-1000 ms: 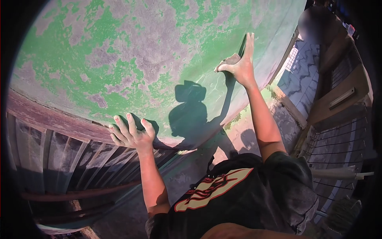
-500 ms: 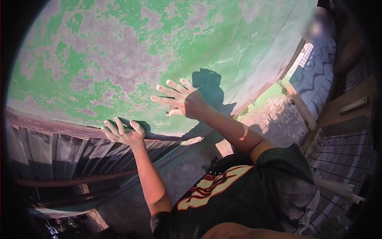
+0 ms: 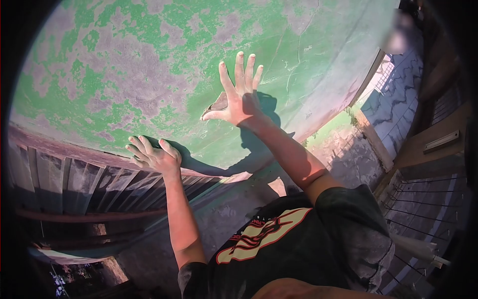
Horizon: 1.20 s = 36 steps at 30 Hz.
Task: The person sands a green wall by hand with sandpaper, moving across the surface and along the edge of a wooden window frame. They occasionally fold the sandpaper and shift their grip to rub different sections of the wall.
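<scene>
A green painted wall (image 3: 199, 60) with worn grey-purple patches fills the upper view. My right hand (image 3: 243, 107) lies on it with fingers spread and pointing up. Under its palm, showing between thumb and forefinger, is a brownish piece of sandpaper (image 3: 219, 103), mostly covered by the hand. My left hand (image 3: 155, 154) rests at the wall's lower edge, fingers apart and slightly bent, holding nothing I can see. The shadow of my head and arms falls on the wall near the right hand.
Below the wall's edge runs a row of upright slats or corrugated sheet (image 3: 84, 184). At the right are a wooden frame (image 3: 443, 142), wire grating (image 3: 423, 199) and a patterned tiled surface (image 3: 393, 99). A blurred shape (image 3: 400, 37) stands at the upper right.
My right hand has slid up the wall and turned, its fingers swinging from pointing left to pointing up, and the sandpaper shows more. My left hand stays at the edge, shifting slightly.
</scene>
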Motion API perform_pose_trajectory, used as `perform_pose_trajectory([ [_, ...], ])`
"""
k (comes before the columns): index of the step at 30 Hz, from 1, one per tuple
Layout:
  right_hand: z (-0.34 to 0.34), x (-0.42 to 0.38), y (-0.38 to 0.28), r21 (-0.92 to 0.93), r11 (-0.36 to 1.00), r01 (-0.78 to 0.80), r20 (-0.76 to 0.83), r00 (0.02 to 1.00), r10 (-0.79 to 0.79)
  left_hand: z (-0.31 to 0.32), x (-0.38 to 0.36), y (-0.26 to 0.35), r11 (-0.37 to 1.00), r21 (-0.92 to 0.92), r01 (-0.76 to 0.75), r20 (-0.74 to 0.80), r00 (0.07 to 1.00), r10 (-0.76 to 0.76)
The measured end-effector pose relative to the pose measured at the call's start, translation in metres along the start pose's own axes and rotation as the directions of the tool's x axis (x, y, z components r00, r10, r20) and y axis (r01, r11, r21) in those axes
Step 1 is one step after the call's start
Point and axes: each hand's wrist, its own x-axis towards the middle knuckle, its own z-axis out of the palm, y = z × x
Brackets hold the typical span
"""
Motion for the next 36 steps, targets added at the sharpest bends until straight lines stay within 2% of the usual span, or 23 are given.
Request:
perform_pose_trajectory([
  [2,0.012,-0.01,-0.015,-0.055,0.997,0.054,0.057,0.997,-0.051,0.002,0.029,0.03,1.0,-0.008,0.0,0.074,0.997,0.001],
  [4,0.027,-0.027,-0.008,-0.14,0.94,0.311,0.11,0.949,-0.297,0.003,0.06,0.047,0.997,-0.067,0.023,0.033,0.999,-0.021],
  [5,0.028,-0.032,0.007,-0.145,0.937,0.317,0.117,0.946,-0.302,0.002,0.073,0.045,0.999,-0.032,0.006,-0.004,1.0,-0.006],
  [7,0.016,-0.04,0.05,-0.146,0.955,0.259,-0.018,0.964,-0.264,0.002,0.076,0.043,1.0,-0.002,-0.026,-0.058,0.998,0.026],
  [9,-0.01,-0.038,0.092,-0.106,0.993,0.056,-0.054,0.997,-0.062,0.005,0.071,0.042,1.0,0.007,-0.015,-0.069,0.997,0.016],
  [10,-0.022,-0.031,0.098,-0.107,0.993,0.051,-0.056,0.997,-0.058,0.008,0.07,0.042,1.0,0.012,-0.009,-0.084,0.996,0.01],
  [12,-0.046,-0.01,0.095,0.12,0.981,-0.152,-0.148,0.974,0.169,0.01,0.069,0.048,1.0,0.027,0.001,-0.083,0.997,0.001],
  [16,-0.041,0.007,0.048,0.173,0.968,-0.184,-0.09,0.975,0.201,0.016,0.065,0.066,0.999,0.005,0.052,-0.089,0.995,-0.051],
  [18,-0.02,0.008,0.008,0.041,0.992,-0.116,-0.095,0.988,0.119,0.018,0.059,0.076,0.998,-0.003,0.07,-0.056,0.996,-0.07],
  [20,-0.012,0.004,-0.001,0.04,0.993,-0.114,-0.06,0.991,0.117,0.022,0.054,0.091,0.996,-0.033,0.077,-0.059,0.995,-0.079],
  [22,-0.013,-0.005,0.01,0.045,0.993,-0.109,-0.031,0.993,0.111,0.017,0.054,0.081,0.993,-0.071,0.093,-0.068,0.993,-0.098],
  [24,-0.022,-0.021,0.049,0.048,0.992,-0.115,0.033,0.993,0.114,0.002,0.048,0.045,0.997,0.044,-0.064,0.096,0.994,0.059],
  [26,-0.037,-0.05,0.103,0.042,0.963,-0.267,0.021,0.964,0.267,-0.004,0.043,-0.003,0.996,0.045,-0.08,-0.006,0.997,0.081],
  [28,-0.044,-0.071,0.139,0.227,0.878,-0.422,-0.03,0.898,0.44,-0.007,0.047,-0.013,0.994,0.066,-0.09,-0.043,0.995,0.093],
  [31,-0.036,-0.057,0.121,0.237,0.864,-0.445,-0.051,0.882,0.469,0.0,0.046,0.007,0.997,0.068,-0.045,-0.06,0.997,0.049],
  [36,-0.024,-0.026,0.052,0.254,0.89,-0.377,-0.051,0.914,0.402,-0.002,0.045,0.013,0.998,0.056,-0.021,-0.042,0.999,0.023],
])
